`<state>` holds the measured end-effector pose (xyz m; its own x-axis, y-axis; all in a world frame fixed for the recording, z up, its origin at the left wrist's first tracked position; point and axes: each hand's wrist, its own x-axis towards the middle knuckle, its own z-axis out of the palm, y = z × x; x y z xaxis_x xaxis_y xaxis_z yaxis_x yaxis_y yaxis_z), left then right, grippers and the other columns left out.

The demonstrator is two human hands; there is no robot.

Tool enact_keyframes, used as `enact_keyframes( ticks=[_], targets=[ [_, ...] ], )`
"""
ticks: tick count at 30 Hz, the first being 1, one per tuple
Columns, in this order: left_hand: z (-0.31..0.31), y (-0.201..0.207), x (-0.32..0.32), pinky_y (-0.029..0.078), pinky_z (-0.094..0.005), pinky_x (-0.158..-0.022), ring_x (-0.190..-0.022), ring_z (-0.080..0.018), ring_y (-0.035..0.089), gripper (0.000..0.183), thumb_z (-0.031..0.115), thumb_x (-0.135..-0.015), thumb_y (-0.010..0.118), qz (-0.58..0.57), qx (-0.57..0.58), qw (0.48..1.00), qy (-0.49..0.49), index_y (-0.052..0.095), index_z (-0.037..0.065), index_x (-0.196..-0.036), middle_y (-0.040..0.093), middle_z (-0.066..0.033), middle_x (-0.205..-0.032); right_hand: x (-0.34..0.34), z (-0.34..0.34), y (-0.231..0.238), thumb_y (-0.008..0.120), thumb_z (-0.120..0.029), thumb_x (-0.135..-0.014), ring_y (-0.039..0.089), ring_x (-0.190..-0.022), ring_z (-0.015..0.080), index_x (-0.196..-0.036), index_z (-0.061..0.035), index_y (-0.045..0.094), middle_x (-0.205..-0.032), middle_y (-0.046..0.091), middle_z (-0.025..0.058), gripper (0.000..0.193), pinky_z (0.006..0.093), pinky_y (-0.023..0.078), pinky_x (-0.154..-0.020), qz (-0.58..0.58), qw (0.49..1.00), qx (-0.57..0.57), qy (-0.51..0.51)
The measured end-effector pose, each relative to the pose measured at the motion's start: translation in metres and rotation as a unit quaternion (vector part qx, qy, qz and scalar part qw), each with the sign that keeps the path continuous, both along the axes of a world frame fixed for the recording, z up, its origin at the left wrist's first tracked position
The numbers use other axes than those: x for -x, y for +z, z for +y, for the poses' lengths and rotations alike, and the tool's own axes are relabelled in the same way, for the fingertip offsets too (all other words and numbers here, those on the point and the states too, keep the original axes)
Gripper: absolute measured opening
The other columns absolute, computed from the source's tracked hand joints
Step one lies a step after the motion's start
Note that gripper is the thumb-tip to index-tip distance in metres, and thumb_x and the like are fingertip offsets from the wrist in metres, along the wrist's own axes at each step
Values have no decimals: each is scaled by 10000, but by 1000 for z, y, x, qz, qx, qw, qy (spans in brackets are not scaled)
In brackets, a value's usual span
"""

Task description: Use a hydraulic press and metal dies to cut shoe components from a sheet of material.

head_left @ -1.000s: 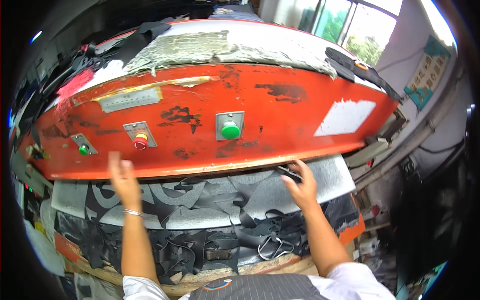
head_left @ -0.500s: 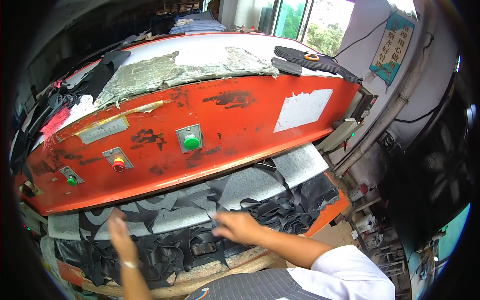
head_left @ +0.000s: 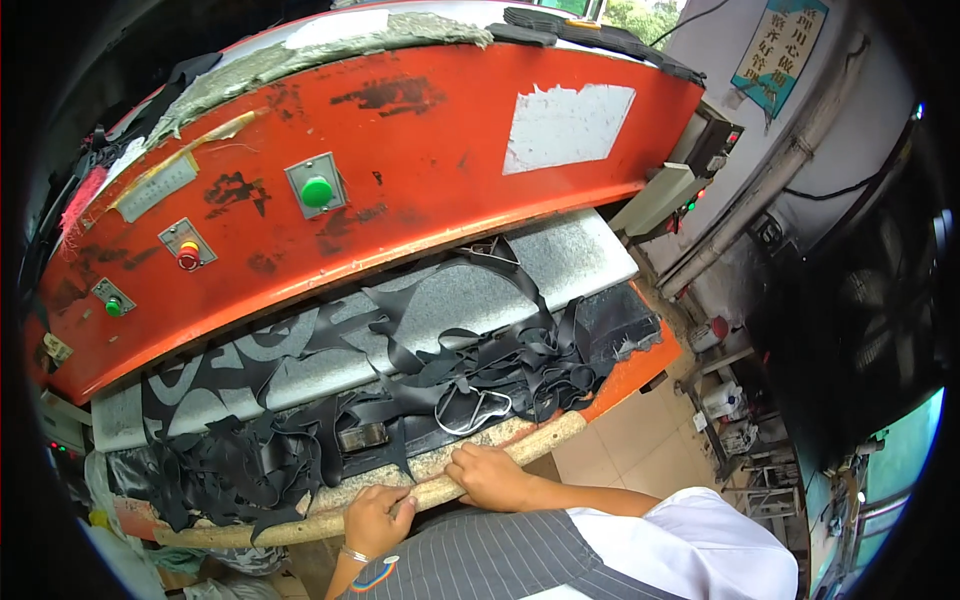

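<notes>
My left hand (head_left: 378, 518) is closed over the tan, worn rail (head_left: 540, 442) along the machine's front edge. Farther right, my right hand (head_left: 490, 478) also curls its fingers over that rail. Just beyond the hands, a tangle of black sheet scraps (head_left: 265, 460) covers the front ledge. Among the scraps, near my right hand, lies a thin silver metal outline like a cutting die (head_left: 470, 410). A dark metal block (head_left: 362, 437) sits left of it. Behind, cut black sheet remnants (head_left: 240, 372) with curved openings lie on the grey metal bed (head_left: 570, 254).
The red press beam (head_left: 420, 150) spans above the bed, with green buttons (head_left: 316, 192) and a red stop button (head_left: 189, 256). A second, triangular metal frame (head_left: 490, 252) lies at the back. A control box (head_left: 690, 165) stands right, near a pipe (head_left: 790, 170) and a fan (head_left: 870, 300).
Both hands have drawn back from above the scraps to the front rail. The silver outline now shows on the scraps, where my right hand was. The view has tilted downward.
</notes>
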<state>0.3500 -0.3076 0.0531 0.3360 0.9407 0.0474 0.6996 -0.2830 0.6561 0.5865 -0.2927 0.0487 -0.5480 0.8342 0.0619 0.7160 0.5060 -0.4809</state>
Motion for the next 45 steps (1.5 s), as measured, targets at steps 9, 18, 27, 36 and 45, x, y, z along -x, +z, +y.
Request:
enact_keyframes(
  ticks=[9, 18, 27, 36, 45],
  targets=[
    [86, 52, 22, 523, -314, -683, -731, -233, 674, 230, 278, -825, 699, -68, 184, 979, -60, 731, 58, -885, 691, -113, -797, -66, 98, 34, 673, -349, -826, 635, -895, 324, -1023, -62, 662, -953, 658, 147, 348, 435, 505, -789, 59, 997, 43, -6],
    [333, -24, -56, 406, -395, -1019, -1226, -323, 509, 360, 106, -912, 512, -60, -136, 987, 68, 565, 83, -1268, 551, -144, -1311, -99, 255, -2, 713, -381, -777, 549, -964, 315, -1077, -133, 597, -948, 604, 112, 406, 446, 390, -898, -89, 933, -256, -236],
    [331, -26, -77, 248, -416, -1145, -1385, -251, 338, 413, 98, -949, 418, 200, -133, 969, 63, 514, 153, -1347, 422, -37, -1468, -183, 200, 30, 685, -211, -782, 616, -947, 362, -1022, -32, 647, -1049, 652, 171, 301, 421, 467, -873, 189, 906, -199, -321],
    [329, -24, -99, 226, -476, -1142, -1370, -339, 336, 459, 189, -868, 580, 175, -126, 976, 29, 534, 84, -1312, 456, -135, -1418, -276, 15, 54, 597, -174, -888, 561, -981, 133, -1224, -8, 488, -1071, 602, 68, 391, 283, 427, -907, 486, 773, -23, -407],
    [219, 40, -232, 146, -490, -1159, -1355, -357, 359, 673, 209, -738, 699, -119, -120, 942, -290, 451, 10, -1331, 437, -239, -1398, -183, 30, 39, 693, -170, -858, 522, -976, 97, -1234, -51, 444, -1075, 552, 26, 466, 260, 422, -870, 585, 748, 158, -268]
  ],
)
